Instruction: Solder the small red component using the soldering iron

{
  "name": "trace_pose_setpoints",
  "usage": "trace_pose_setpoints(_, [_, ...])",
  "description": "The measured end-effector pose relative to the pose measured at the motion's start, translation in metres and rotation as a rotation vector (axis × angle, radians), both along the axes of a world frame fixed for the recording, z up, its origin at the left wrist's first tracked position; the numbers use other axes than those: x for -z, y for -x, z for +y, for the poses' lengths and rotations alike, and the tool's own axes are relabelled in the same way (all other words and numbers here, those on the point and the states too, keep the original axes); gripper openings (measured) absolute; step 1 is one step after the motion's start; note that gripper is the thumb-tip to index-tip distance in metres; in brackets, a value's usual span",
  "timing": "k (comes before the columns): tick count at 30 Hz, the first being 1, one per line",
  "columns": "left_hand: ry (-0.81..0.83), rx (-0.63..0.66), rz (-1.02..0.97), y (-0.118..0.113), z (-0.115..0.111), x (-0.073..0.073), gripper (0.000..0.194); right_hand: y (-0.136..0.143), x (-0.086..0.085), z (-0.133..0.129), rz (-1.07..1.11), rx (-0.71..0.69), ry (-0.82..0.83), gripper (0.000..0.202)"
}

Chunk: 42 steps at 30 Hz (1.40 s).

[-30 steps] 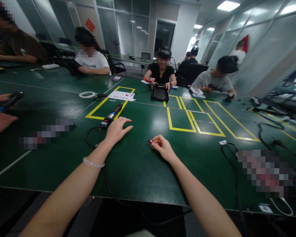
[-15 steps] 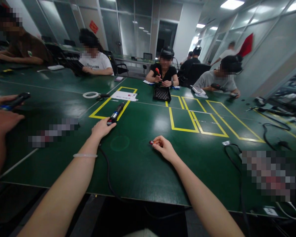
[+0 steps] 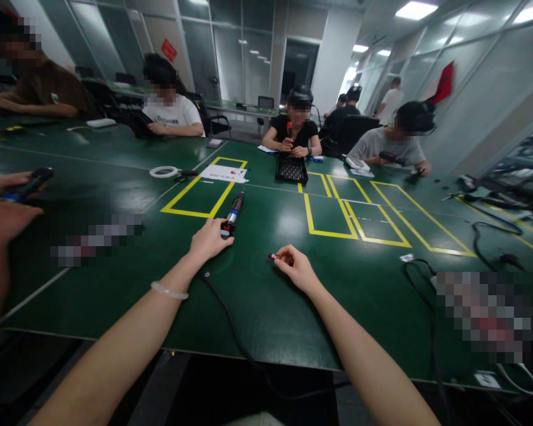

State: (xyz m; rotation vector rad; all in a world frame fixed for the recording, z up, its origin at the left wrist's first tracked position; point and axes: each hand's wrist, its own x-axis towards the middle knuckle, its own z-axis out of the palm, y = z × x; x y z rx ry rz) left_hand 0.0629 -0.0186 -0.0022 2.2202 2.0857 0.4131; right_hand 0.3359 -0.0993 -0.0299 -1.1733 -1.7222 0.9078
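My left hand is closed around the rear end of a dark cylindrical tool with a silver and blue band, its narrow tip directed away from me. A black cable runs from near this hand over the table's front edge. To the right, my right hand pinches a small red piece just above the green table. What else its curled fingers may cover is hidden.
Yellow tape outlines mark the table, with a white sheet on one. Across it, a person works over a black tray. A co-worker's hands hold another tool at left. Cables lie at right.
My left hand has moved right with the tool, off the taped outline and closer to my right hand. The cable has shifted right too. My right hand has barely moved.
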Motion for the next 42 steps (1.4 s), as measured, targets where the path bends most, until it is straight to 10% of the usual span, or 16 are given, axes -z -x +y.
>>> trace_pose_setpoints(18, [0.031,0.527,-0.116,-0.075,-0.055,-0.001,0.059,0.002,0.006,0.003,-0.166,0.055,-0.126,0.010])
trace_pose_setpoints(42, [-0.018,0.573,-0.049,-0.082,-0.058,0.000,0.063,0.007,0.003,0.000,-0.238,0.042,-0.203,0.010])
